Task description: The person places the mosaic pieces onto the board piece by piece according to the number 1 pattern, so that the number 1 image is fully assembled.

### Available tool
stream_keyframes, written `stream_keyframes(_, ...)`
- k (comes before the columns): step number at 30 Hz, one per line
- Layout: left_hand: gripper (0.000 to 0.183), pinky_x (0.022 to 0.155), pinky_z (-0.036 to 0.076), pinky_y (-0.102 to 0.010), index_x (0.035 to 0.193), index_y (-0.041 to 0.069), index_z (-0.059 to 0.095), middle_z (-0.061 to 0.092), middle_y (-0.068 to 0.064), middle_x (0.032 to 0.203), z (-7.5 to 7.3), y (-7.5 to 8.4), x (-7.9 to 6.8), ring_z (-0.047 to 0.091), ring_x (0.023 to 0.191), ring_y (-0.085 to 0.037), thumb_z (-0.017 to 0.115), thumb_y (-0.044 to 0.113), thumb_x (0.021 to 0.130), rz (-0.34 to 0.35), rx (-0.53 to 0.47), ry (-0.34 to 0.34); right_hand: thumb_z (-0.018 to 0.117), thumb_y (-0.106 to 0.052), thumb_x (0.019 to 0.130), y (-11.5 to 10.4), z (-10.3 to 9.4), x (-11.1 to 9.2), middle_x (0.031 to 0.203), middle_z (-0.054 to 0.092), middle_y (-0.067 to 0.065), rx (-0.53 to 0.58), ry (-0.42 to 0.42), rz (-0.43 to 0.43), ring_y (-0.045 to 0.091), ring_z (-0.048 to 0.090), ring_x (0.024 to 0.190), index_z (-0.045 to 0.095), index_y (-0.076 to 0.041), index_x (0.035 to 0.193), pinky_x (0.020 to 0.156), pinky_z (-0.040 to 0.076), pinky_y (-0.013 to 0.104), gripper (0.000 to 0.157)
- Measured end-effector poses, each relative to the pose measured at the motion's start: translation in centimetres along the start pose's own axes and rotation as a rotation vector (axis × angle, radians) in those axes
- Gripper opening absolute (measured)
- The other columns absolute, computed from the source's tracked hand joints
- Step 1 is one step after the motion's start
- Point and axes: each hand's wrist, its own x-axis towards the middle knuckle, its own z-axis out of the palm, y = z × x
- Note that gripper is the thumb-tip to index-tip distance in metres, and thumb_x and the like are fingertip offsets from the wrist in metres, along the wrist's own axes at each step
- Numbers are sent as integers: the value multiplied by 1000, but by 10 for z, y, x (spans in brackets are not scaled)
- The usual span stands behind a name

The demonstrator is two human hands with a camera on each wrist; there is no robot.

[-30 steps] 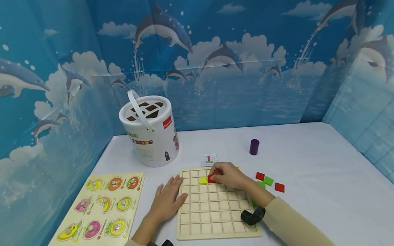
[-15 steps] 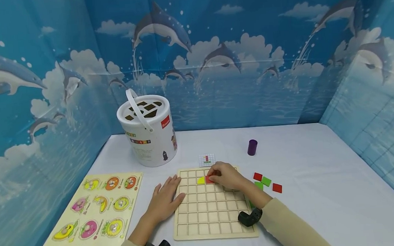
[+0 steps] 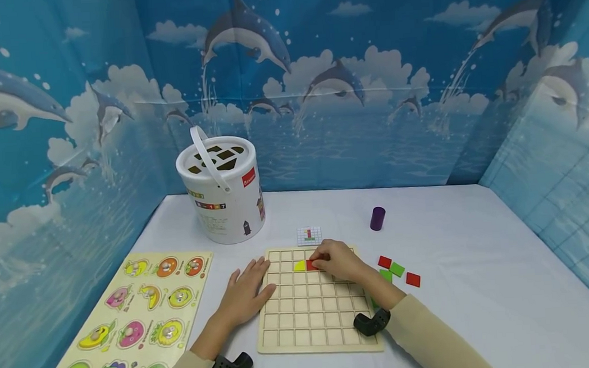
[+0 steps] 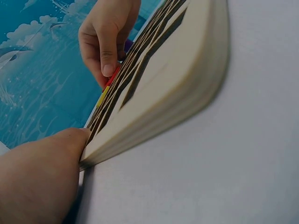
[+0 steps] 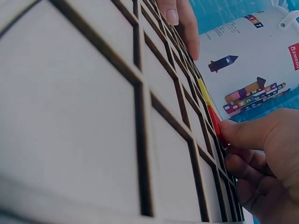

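Observation:
A pale wooden grid board (image 3: 308,321) lies on the table in the head view. My right hand (image 3: 338,261) pinches a red square tile (image 3: 310,266) down at a cell near the board's far edge. To its left a yellow tile with a curved edge (image 3: 298,267) sits in the neighbouring cell. In the right wrist view, thumb and fingertips meet at the red tile (image 5: 214,121). My left hand (image 3: 245,294) rests along the board's left edge, fingers extended, the thumb touching the frame. A small printed pattern card (image 3: 309,236) lies just beyond the board.
Loose red (image 3: 413,279) and green (image 3: 396,269) tiles lie right of the board, some partly hidden by the right arm. A purple cylinder (image 3: 377,219) stands behind them. At the back left is a white bucket (image 3: 225,211); a fruit puzzle board (image 3: 145,317) lies left.
The head view has shifted slightly. Both hands keep their places, the right still holding the red tile at the same cell; the tile looks lower and flatter than half a second ago.

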Motion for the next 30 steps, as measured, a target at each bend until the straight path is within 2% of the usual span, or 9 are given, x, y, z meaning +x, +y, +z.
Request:
stream_keyframes(10, 63, 113, 14, -59, 149, 7, 40, 37, -11, 154, 1, 1, 4, 27, 144, -31, 50, 43, 98, 5, 4, 0, 69, -9, 91, -1, -2, -1, 88, 61, -2, -16, 23, 62, 11, 50, 74, 74, -6, 97, 65, 45, 27, 9)
stream_keyframes(16, 63, 113, 13, -59, 149, 7, 39, 36, -11, 154, 1, 2, 4, 26, 144, -31, 49, 43, 99, 0, 11, -11, 69, -8, 91, -2, -2, -5, 86, 60, -3, 47, 26, 79, 12, 53, 75, 71, -5, 100, 68, 48, 27, 10)
stream_keyframes(22, 62, 112, 15, -61, 148, 5, 41, 38, -13, 152, -1, 4, 2, 29, 143, -33, 51, 41, 99, 7, -6, 6, 67, -8, 92, -3, -7, -11, 87, 62, -2, 87, 25, 79, 13, 57, 80, 70, -4, 101, 73, 50, 31, 11)
stream_keyframes(30, 63, 113, 13, -60, 149, 6, 40, 37, -12, 154, -3, 6, -1, 27, 144, -31, 51, 41, 99, -18, -5, -9, 66, -10, 93, -1, -16, -22, 88, 63, -3, 105, 53, 111, 14, 58, 83, 71, -6, 100, 76, 51, 33, 10)
